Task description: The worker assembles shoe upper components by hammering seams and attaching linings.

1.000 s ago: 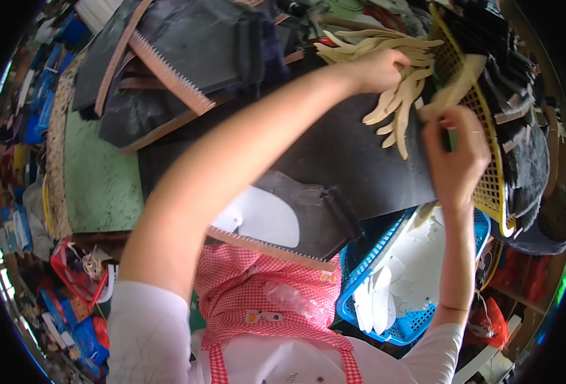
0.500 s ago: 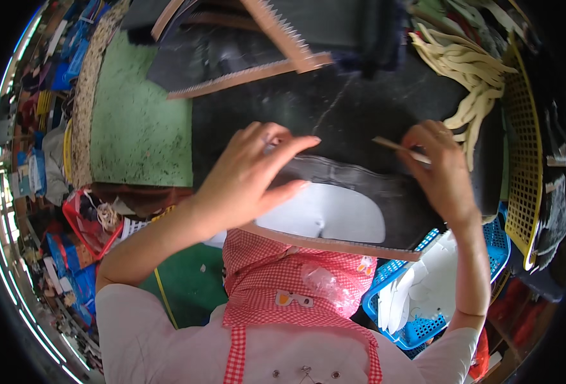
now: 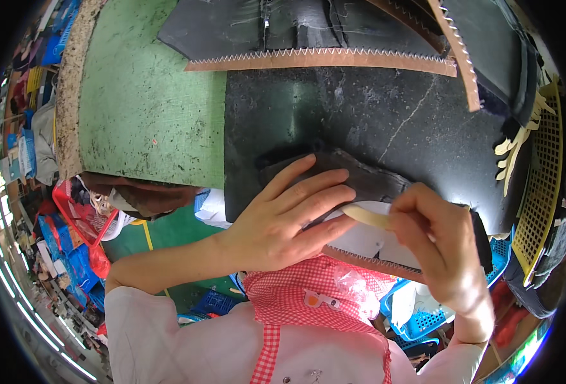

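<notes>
A dark leather-like piece (image 3: 359,169) lies at the table's near edge, with a white rounded patch (image 3: 366,240) on it and a brown zigzag-stitched band along its near side. My left hand (image 3: 289,221) rests flat on this piece, fingers spread. Pinched between the thumb and fingers of my right hand (image 3: 433,246) is a curved cream strip (image 3: 369,217). The strip lies over the white patch, its far tip beside my left thumb. My right hand covers part of the patch.
More dark pieces with brown stitched bands (image 3: 321,59) lie across the table's far side. Cream strips (image 3: 518,150) are at the right, beside a yellow basket (image 3: 539,192). A blue basket (image 3: 417,329) with white pieces stands below right. A red basket (image 3: 71,214) is at left.
My left hand has come down onto the dark piece. My right hand has moved nearer and left, bringing the strip over the white patch. The view has shifted too.
</notes>
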Demonstrator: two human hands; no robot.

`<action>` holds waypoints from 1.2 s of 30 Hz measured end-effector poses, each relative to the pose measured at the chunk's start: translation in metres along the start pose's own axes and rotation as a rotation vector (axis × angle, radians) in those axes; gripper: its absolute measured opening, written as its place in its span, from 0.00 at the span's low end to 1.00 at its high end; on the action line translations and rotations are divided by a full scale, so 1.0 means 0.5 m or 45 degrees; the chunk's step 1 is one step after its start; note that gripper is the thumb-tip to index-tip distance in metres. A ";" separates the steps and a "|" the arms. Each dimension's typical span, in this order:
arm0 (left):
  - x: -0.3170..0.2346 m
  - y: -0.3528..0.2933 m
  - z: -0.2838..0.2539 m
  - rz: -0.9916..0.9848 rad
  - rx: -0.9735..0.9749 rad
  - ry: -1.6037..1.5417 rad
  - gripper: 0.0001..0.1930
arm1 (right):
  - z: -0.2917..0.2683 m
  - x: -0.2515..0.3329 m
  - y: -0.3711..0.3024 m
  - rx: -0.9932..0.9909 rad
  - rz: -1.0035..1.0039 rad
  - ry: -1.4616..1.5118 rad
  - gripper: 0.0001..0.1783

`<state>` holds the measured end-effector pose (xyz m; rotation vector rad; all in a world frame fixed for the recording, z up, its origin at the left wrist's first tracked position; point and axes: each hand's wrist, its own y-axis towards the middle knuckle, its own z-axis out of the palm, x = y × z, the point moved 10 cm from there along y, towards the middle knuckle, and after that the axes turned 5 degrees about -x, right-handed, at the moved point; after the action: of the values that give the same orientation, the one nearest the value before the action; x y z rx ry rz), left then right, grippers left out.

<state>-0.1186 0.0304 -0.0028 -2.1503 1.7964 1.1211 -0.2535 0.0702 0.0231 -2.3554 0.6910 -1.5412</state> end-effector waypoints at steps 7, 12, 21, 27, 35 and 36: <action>-0.005 0.004 -0.009 0.076 -0.015 -0.037 0.21 | 0.010 -0.022 0.053 -0.215 -0.146 -0.257 0.05; -0.001 0.008 -0.012 0.059 -0.006 -0.073 0.25 | 0.012 -0.031 0.062 -0.242 -0.104 -0.297 0.06; 0.003 0.016 0.016 -0.064 0.208 0.169 0.30 | -0.075 -0.061 -0.038 -0.566 -0.010 -0.364 0.12; -0.010 0.078 0.015 -0.260 0.352 0.194 0.34 | -0.091 -0.100 -0.017 -0.544 0.062 -0.217 0.09; -0.091 0.085 0.118 0.169 0.574 0.171 0.35 | -0.169 -0.217 -0.106 -0.717 0.316 0.052 0.10; -0.093 0.088 0.119 0.177 0.582 0.156 0.35 | -0.181 -0.231 -0.119 -0.720 0.358 0.176 0.08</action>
<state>-0.1857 0.0862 -0.0019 -1.8787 2.0366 0.5318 -0.3587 0.1850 -0.0046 -2.3731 1.5957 -1.5366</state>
